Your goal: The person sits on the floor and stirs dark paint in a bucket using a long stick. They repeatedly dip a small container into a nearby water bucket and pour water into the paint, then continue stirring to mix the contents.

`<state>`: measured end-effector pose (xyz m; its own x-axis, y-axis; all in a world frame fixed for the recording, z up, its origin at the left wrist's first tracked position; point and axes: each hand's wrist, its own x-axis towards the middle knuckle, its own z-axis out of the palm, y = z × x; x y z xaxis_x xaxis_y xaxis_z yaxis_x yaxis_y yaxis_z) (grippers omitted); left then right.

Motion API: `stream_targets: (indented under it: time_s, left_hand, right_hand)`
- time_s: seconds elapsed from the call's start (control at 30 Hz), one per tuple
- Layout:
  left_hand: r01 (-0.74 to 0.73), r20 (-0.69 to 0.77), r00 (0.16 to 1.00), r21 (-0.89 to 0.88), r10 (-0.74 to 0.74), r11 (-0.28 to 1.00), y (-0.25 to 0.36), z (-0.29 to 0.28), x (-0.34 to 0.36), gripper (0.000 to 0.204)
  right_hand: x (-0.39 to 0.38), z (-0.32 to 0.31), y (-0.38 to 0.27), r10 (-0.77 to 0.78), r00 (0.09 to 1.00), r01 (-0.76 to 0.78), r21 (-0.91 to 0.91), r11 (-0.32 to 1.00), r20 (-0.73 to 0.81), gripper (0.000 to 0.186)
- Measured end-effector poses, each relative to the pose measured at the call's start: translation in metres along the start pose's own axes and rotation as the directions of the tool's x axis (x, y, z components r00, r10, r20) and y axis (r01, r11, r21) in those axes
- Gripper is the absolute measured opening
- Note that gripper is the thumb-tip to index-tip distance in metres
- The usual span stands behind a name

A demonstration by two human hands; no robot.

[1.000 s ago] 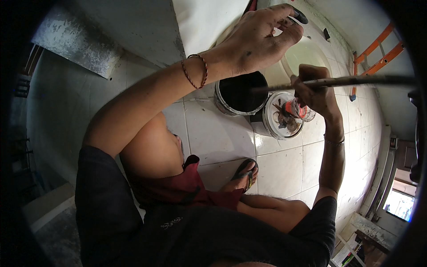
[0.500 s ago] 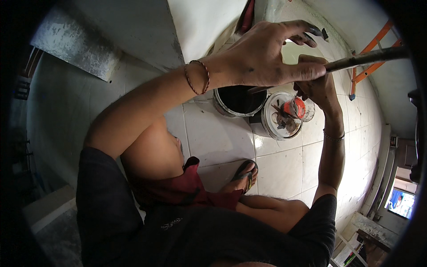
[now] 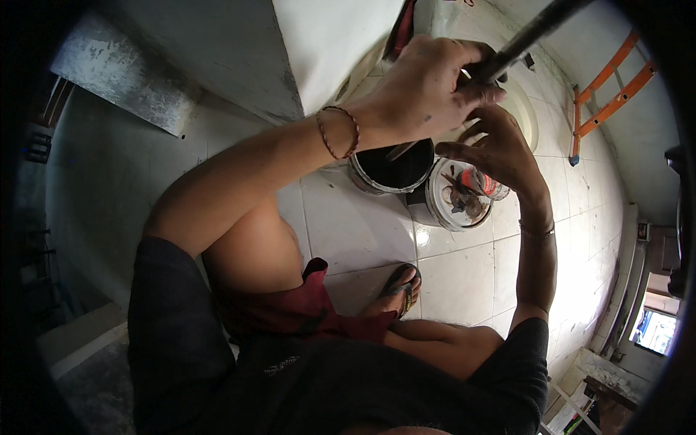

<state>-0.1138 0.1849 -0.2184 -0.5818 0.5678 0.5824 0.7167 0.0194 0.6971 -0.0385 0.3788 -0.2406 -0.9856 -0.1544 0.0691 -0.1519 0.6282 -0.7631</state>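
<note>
A long dark stick point(image 3: 533, 43) slants up to the upper right, with my left hand point(image 3: 435, 90) closed around it. Dark smudges mark that hand. Below it, a thin length of stick point(image 3: 400, 150) shows over the mouth of a bucket of black liquid point(image 3: 391, 170); the part between is covered by my hands. Just right of the left hand, my right hand point(image 3: 500, 152) holds nothing, its fingers bent and spread apart. Beneath it stands a lidded bucket point(image 3: 439, 203), with a red-labelled tin point(image 3: 475, 180) and dark, dirty bits on its lid.
An orange ladder point(image 3: 609, 101) leans at the far right. A pale round basin or lid point(image 3: 523, 112) lies behind my right hand. White tiles point(image 3: 460, 272) cover the floor, and a pale wall panel point(image 3: 333, 43) rises at the back left. My sandalled foot point(image 3: 400, 290) rests near the buckets.
My left hand has closed around the stick, and my right hand has let go of it and opened. The stick's upper end has swung up and to the left, now standing steeper.
</note>
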Motion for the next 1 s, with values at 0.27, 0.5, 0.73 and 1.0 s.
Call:
stream_targets:
  time_s: [0.27, 0.5, 0.73, 1.0]
  left_hand:
    - [0.061, -0.081, 0.994, -0.099, -0.069, 0.993, -0.004, -0.007, -0.002, 0.026]
    - [-0.038, -0.098, 0.995, -0.121, 0.027, 0.992, -0.003, -0.012, 0.002, 0.019]
    - [0.21, 0.019, 0.972, -0.504, -0.232, 0.838, -0.008, -0.016, 0.0, 0.015]
    - [0.221, 0.023, 0.971, -0.446, -0.236, 0.867, -0.002, -0.022, 0.001, 0.013]
  right_hand:
    - [-0.03, 0.004, 0.014, 0.022, 0.993, -0.046, 0.197, 0.979, 0.119, 0.094]
    - [-0.059, -0.058, 0.048, 0.191, 0.967, -0.082, -0.51, 0.856, 0.166, 0.138]
    - [-0.063, -0.028, 0.09, 0.229, 0.961, -0.115, -0.532, 0.839, 0.153, 0.126]
    - [-0.061, -0.033, 0.087, 0.011, 1.0, 0.001, -0.472, 0.882, 0.022, 0.098]
